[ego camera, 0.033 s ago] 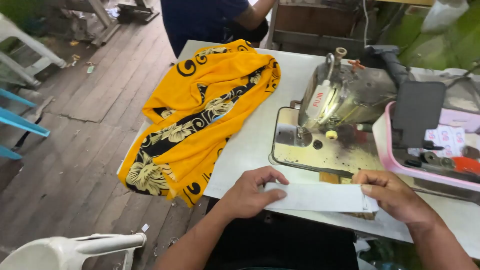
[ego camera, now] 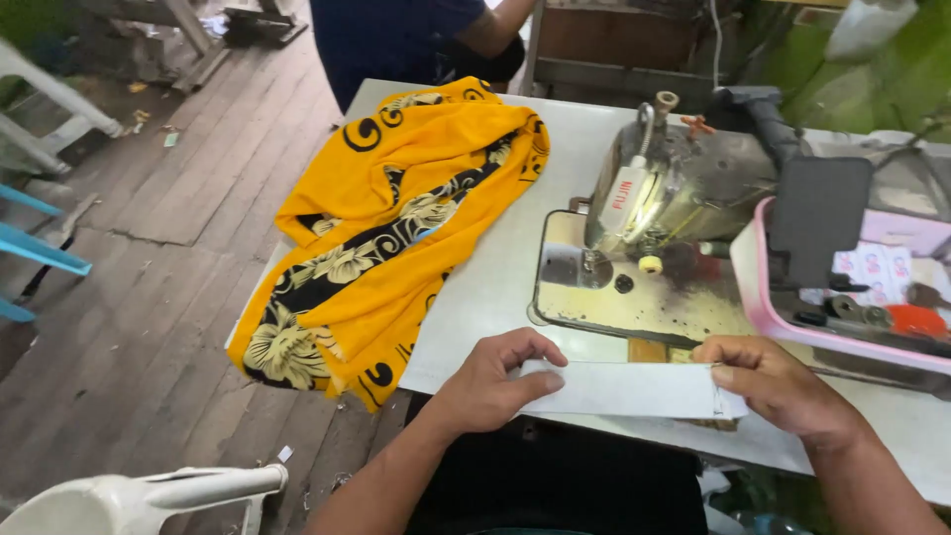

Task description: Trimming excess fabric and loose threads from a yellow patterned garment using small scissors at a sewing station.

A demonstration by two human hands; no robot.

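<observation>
A long white strip of fabric (ego camera: 626, 389) is stretched flat between my two hands at the near edge of the white table (ego camera: 482, 297). My left hand (ego camera: 493, 384) pinches its left end with thumb and fingers. My right hand (ego camera: 781, 384) grips its right end. The strip lies just in front of the bed of a grey industrial sewing machine (ego camera: 677, 188). To the left, an orange cloth with a black and cream flower pattern (ego camera: 396, 213) is spread over the table, and its lower end hangs over the edge.
A pink plastic tray (ego camera: 755, 315) holding small sewing items sits to the right of the machine. Another person in dark blue (ego camera: 416, 35) stands at the table's far side. On the wooden floor are a white plastic chair (ego camera: 149, 493) and a blue chair (ego camera: 35, 248).
</observation>
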